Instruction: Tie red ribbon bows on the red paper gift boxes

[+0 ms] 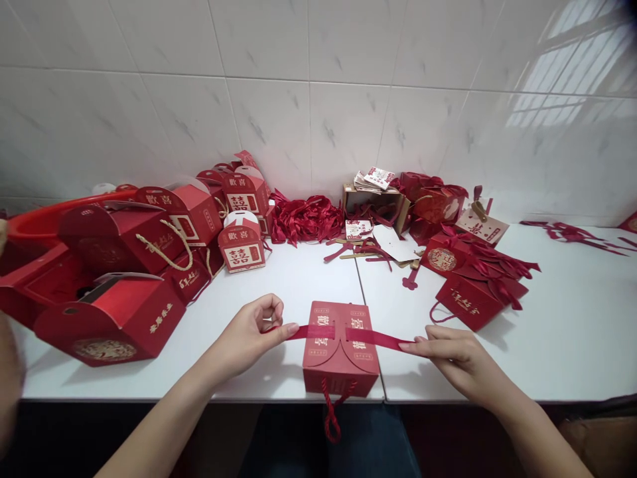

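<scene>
A small red gift box with gold lettering stands at the table's front edge, its top flaps folded together. A dark red ribbon runs through slots in the top and stretches out to both sides. My left hand pinches the ribbon's left end between thumb and finger. On the other side, my right hand pinches the right end. Both hands are raised beside the box, apart from it. A twisted red cord handle hangs over the box's front, below the table edge.
Several red boxes with rope handles crowd the left, near an orange-red basin. A ribbon heap lies against the tiled wall. Ribboned boxes, cards and an open carton stand right of centre. Part of another person's arm shows at far left.
</scene>
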Action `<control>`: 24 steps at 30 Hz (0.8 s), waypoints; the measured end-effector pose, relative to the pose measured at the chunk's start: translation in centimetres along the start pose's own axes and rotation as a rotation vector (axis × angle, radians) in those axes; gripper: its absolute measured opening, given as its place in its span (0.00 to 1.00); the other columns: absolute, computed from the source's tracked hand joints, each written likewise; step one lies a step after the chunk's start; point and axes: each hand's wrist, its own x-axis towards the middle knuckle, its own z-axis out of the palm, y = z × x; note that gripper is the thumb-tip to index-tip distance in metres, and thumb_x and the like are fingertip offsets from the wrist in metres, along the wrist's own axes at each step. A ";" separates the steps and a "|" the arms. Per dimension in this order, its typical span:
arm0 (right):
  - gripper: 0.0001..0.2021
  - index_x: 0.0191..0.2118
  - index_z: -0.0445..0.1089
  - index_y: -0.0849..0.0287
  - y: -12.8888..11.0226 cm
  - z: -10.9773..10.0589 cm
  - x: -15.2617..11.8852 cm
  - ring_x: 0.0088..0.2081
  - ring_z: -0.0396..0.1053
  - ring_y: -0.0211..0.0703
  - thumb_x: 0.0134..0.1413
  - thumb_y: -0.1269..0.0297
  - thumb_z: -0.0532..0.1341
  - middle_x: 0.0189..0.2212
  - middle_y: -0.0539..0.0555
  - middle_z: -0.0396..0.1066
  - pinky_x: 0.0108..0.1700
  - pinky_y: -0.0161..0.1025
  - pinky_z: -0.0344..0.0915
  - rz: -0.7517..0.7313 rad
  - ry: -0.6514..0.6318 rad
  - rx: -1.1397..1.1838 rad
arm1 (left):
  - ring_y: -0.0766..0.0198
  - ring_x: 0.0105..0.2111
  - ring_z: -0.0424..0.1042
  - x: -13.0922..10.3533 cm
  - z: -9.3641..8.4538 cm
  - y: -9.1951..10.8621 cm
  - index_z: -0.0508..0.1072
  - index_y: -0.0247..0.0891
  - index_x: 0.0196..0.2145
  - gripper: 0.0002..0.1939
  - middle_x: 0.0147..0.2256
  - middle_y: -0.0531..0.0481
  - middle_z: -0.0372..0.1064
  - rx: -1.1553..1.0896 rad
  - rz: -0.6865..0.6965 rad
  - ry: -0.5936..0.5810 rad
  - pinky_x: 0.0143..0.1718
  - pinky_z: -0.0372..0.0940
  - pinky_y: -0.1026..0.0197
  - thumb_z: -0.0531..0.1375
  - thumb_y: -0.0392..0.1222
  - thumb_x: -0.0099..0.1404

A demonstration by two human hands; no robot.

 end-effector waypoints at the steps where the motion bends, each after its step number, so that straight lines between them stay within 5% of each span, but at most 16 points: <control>1: 0.17 0.46 0.75 0.50 0.1 0.3 -0.1 0.20 0.55 0.34 0.62 0.70 0.50 0.19 0.47 0.51 0.23 0.32 0.50 0.011 -0.001 0.016 | 0.71 0.23 0.53 0.0 0.1 -0.2 0.55 0.40 0.28 0.17 0.24 0.60 0.51 -0.014 0.000 0.001 0.26 0.50 0.67 0.62 0.48 0.58; 14: 0.18 0.49 0.73 0.52 0.1 5.1 -0.1 0.22 0.58 0.34 0.62 0.70 0.49 0.20 0.48 0.54 0.25 0.31 0.54 0.030 0.038 0.169 | 0.71 0.22 0.47 0.0 2.6 -2.5 0.54 0.40 0.27 0.18 0.22 0.61 0.48 -0.157 0.020 0.010 0.23 0.44 0.68 0.59 0.52 0.59; 24: 0.17 0.46 0.75 0.53 0.8 1.6 -0.9 0.21 0.57 0.34 0.61 0.71 0.51 0.19 0.47 0.53 0.23 0.30 0.52 0.016 0.104 0.096 | 0.70 0.24 0.50 -0.3 0.5 -0.8 0.54 0.39 0.25 0.18 0.23 0.60 0.51 -0.087 0.011 0.034 0.25 0.48 0.68 0.61 0.50 0.58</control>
